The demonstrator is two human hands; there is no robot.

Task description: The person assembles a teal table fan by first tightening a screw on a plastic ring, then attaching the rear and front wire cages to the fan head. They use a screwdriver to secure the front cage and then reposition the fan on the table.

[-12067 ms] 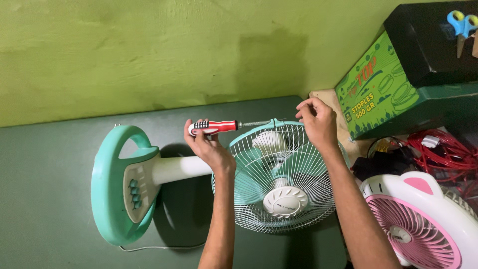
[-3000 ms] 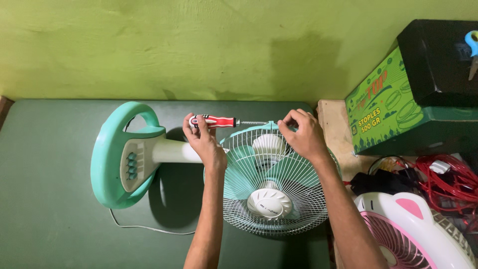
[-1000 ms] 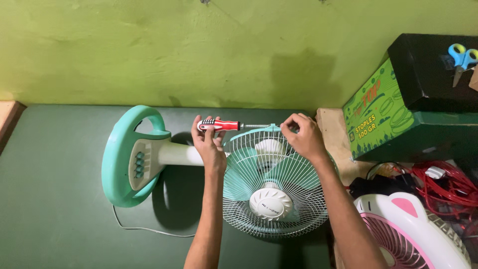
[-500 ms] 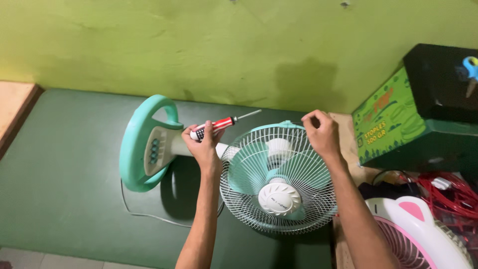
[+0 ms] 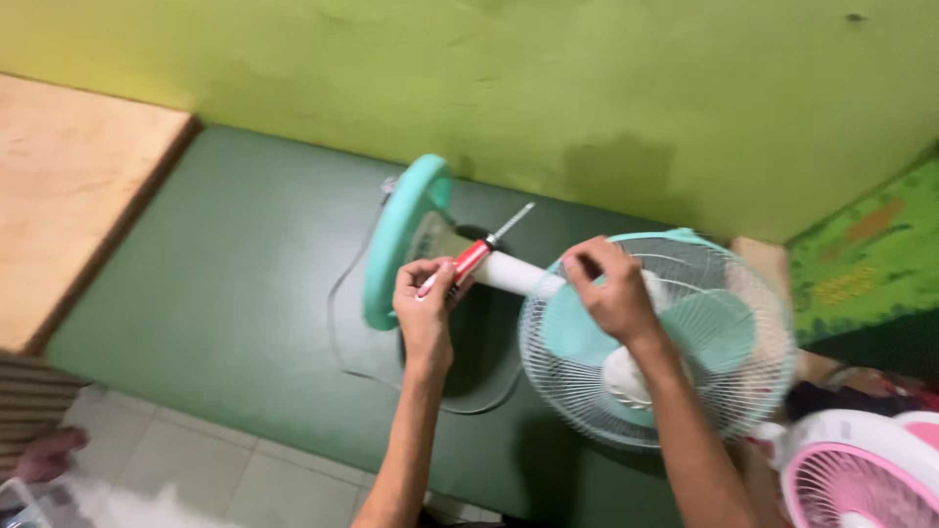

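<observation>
Green desk (image 5: 225,284) along the yellow-green wall (image 5: 587,78), bare wooden top (image 5: 68,186) adjoining at left, tiled floor (image 5: 196,460) below.

Mint fan (image 5: 646,332) lying on its side on desk: round base (image 5: 396,235) at left standing on edge, white neck (image 5: 514,274) running right into the wire grille (image 5: 724,391), mint blades behind the wires. White cord (image 5: 342,293) looping off the base across desk.

Pink-and-white fan (image 5: 861,469) at bottom right corner, just beside the mint grille. Green printed box (image 5: 861,264) at right edge, partly cut off.

Right hand (image 5: 611,293) on upper-left part of the grille; fingers (image 5: 587,259) curled and pinched shut near the rim. Contents of the pinch too small and blurred to tell.

Left hand (image 5: 425,308) just left of the neck, between base and grille. Fingers closed around red-handled screwdriver (image 5: 469,259): handle in the grip, metal shaft poking up and right past the fingertips, tip free in air above the neck, clear of the grille. Screwdriver tilted, crossing in front of the base-to-neck joint.
</observation>
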